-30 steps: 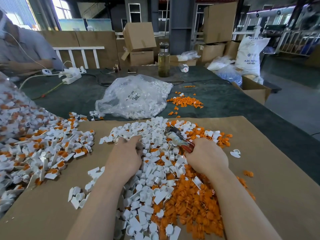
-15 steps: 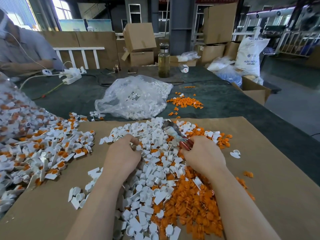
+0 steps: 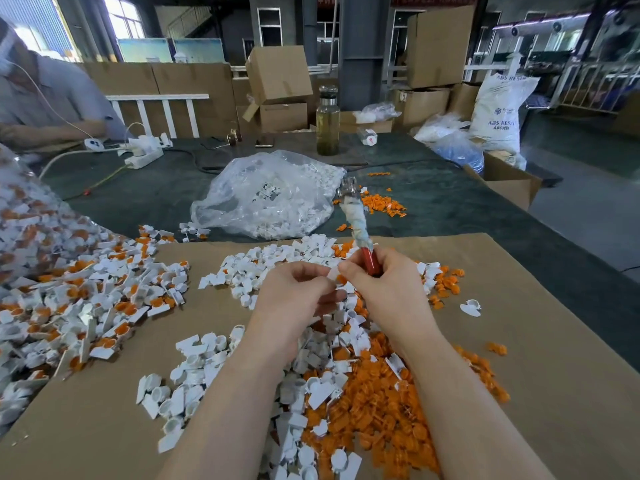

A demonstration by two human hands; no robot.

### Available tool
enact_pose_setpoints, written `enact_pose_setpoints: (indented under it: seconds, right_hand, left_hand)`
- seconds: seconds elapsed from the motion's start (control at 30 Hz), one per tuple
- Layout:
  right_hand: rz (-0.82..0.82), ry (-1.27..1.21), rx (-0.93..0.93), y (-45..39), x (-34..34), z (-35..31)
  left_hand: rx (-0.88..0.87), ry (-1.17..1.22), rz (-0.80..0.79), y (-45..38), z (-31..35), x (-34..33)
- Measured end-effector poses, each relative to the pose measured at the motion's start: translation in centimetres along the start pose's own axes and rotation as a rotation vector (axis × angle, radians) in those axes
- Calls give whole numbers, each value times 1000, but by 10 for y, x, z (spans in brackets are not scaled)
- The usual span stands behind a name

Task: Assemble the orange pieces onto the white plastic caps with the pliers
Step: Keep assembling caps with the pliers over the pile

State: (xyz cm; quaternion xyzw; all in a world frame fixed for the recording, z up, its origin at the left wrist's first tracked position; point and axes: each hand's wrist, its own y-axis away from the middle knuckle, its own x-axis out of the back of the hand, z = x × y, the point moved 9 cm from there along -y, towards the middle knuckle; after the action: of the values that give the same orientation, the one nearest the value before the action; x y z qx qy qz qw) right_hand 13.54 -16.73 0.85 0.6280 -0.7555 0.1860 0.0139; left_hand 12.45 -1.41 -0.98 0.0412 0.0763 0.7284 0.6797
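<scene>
My right hand [image 3: 388,289] grips the red handles of the pliers [image 3: 356,223], whose wrapped jaws point up and away from me. My left hand [image 3: 298,296] is raised beside it and pinches a white cap [image 3: 333,274] between thumb and fingers, touching the right hand's fingertips. Both hands hover above a loose pile of white caps [image 3: 277,265]. A heap of orange pieces [image 3: 377,410] lies on the cardboard [image 3: 554,393] under my right forearm.
Assembled white-and-orange caps [image 3: 86,299] pile up at the left. A clear bag of white caps [image 3: 266,195] and scattered orange pieces [image 3: 384,204] lie on the dark table beyond. A glass bottle [image 3: 327,121], power strip [image 3: 143,157], boxes and a seated person [image 3: 41,98] stand further back.
Both hands rose off the pile and came together. The pliers swung from lying low over the caps to pointing upward. My left hand picked up a white cap.
</scene>
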Motion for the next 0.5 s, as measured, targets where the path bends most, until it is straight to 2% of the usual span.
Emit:
enact_pose_setpoints:
  seconds: [0.17,0.5]
  right_hand:
    - [37,47,42,0,1,-2]
    - [-65,-40,-6,0,-8,6]
  left_hand:
    - [29,66,-54,-1,-7,-6]
    - [-36,-8,-4,-1,-1,0]
